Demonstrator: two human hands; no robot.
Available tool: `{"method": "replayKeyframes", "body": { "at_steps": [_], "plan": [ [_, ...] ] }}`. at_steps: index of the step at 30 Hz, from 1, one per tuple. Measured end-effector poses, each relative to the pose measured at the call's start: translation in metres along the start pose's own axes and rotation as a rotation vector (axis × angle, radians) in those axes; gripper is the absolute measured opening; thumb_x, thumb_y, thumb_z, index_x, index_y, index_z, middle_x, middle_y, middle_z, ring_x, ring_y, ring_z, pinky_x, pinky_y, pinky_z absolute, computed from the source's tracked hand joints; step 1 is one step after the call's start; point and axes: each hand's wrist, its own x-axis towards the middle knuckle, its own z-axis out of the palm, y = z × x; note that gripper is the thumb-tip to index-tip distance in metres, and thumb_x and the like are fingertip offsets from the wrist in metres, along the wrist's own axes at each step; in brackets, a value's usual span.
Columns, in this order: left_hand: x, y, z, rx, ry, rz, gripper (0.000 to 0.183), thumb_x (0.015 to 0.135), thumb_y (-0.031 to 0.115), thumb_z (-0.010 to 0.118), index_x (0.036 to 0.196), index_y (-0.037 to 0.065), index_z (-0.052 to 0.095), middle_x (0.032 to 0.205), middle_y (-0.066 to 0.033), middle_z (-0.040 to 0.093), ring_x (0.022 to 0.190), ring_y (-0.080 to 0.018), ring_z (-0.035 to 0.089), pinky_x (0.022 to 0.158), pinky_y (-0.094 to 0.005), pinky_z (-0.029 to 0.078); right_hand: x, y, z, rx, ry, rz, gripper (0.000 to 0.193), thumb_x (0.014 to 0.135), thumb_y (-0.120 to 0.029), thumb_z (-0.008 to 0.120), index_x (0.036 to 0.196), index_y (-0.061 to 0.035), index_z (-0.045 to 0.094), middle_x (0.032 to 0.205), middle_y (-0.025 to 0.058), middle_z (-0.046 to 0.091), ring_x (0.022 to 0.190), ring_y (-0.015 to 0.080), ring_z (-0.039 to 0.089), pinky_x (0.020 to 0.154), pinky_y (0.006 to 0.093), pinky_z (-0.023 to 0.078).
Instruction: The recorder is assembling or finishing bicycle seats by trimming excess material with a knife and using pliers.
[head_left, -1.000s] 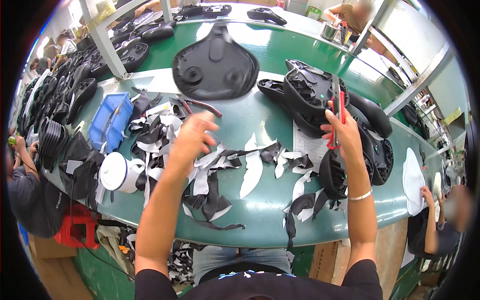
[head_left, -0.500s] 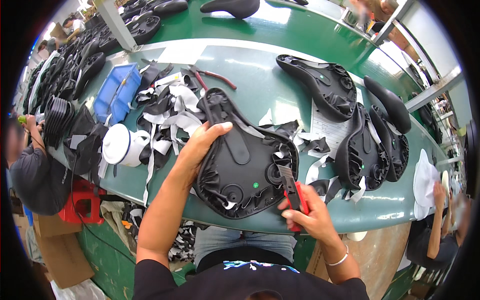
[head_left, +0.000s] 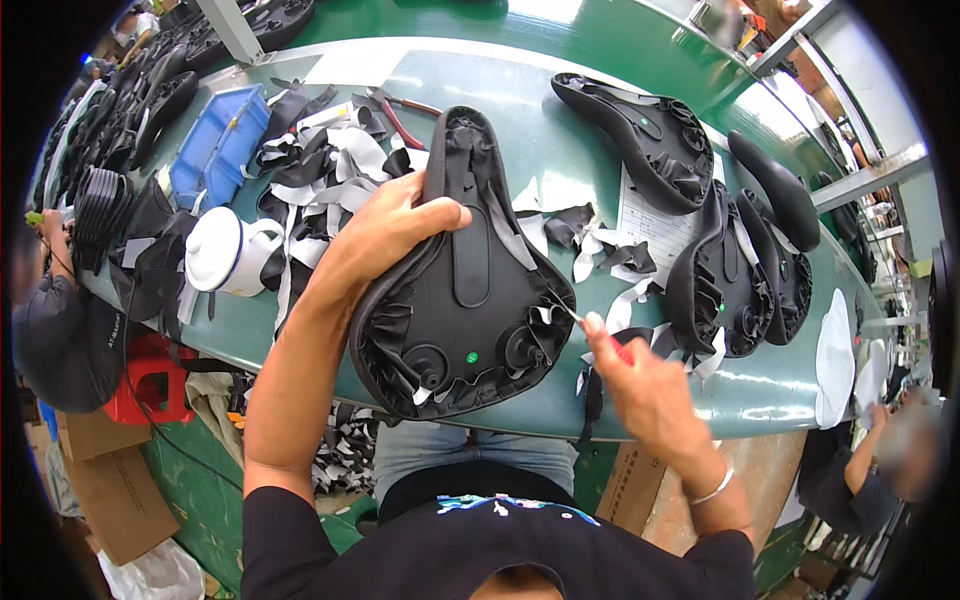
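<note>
A black bicycle saddle (head_left: 432, 312) lies underside up in front of me, its narrow nose pointing away. Gathered dark cover fabric lines the inside of its rim. My left hand (head_left: 405, 228) is closed round the saddle's left side near the nose, thumb resting on the underside. Gripped in my right hand (head_left: 645, 392) is a red utility knife (head_left: 621, 352), mostly hidden by the fingers. Its thin blade reaches the gathered fabric at the saddle's right rim; whether it is in the fabric I cannot tell.
Black and white fabric scraps (head_left: 345, 155), red-handled pliers (head_left: 396, 118), a white lidded mug (head_left: 232, 252) and a blue bin (head_left: 217, 147) stand to the left. More saddles (head_left: 655, 150) rest on a paper sheet (head_left: 640, 222) at right. Co-workers sit at both sides.
The saddle has turned so its nose points straighter away, and shifted left. My right hand has turned the knife, bringing its blade to the right rim; before, it lay over the rear right part.
</note>
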Motion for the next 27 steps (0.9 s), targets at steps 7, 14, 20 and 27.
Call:
{"method": "replayKeyframes", "body": {
  "at_steps": [7,14,20,27],
  "plan": [
    [-0.058,-0.015,0.021,-0.211,0.309,0.071,0.040,0.084,0.024,0.061,0.113,-0.002,0.056,0.089,-0.0048,0.060,0.071,-0.0107,0.059,0.064,-0.0239,0.049,-0.050,-0.064,0.040,0.543,0.113,0.255,0.064,0.090,-0.004,0.062,0.147,-0.0060,0.033,0.094,0.0235,0.065,0.071,0.0402,0.065,0.063,0.0440,0.054],
    [-0.095,-0.044,0.031,-0.396,0.485,0.073,0.042,0.085,0.025,0.061,0.118,-0.001,0.055,0.091,-0.0060,0.059,0.076,-0.0132,0.059,0.068,-0.0258,0.050,0.021,-0.041,0.022,0.753,0.464,0.159,0.078,0.083,-0.001,0.072,0.148,-0.0045,0.028,0.132,0.0159,0.058,0.078,0.0137,0.063,0.070,0.0267,0.051],
    [-0.105,-0.065,0.020,0.086,0.843,0.290,0.057,0.084,0.020,0.070,0.130,-0.001,0.045,0.117,-0.0116,0.052,0.111,-0.0204,0.050,0.095,-0.0334,0.041,0.075,-0.011,0.014,0.753,0.523,0.274,0.065,0.080,-0.002,0.069,0.140,-0.0065,0.045,0.113,0.0140,0.067,0.082,0.0160,0.067,0.073,0.0300,0.054],
    [-0.065,-0.019,0.050,1.045,0.169,0.703,0.039,0.074,0.020,0.073,0.108,0.005,0.060,0.102,-0.0127,0.060,0.098,-0.0303,0.055,0.085,-0.0406,0.039,0.044,-0.047,-0.014,1.159,0.450,0.148,0.068,0.078,0.003,0.066,0.141,-0.0058,0.041,0.097,0.0083,0.064,0.068,0.0075,0.059,0.055,0.0199,0.048]
  ]
}}
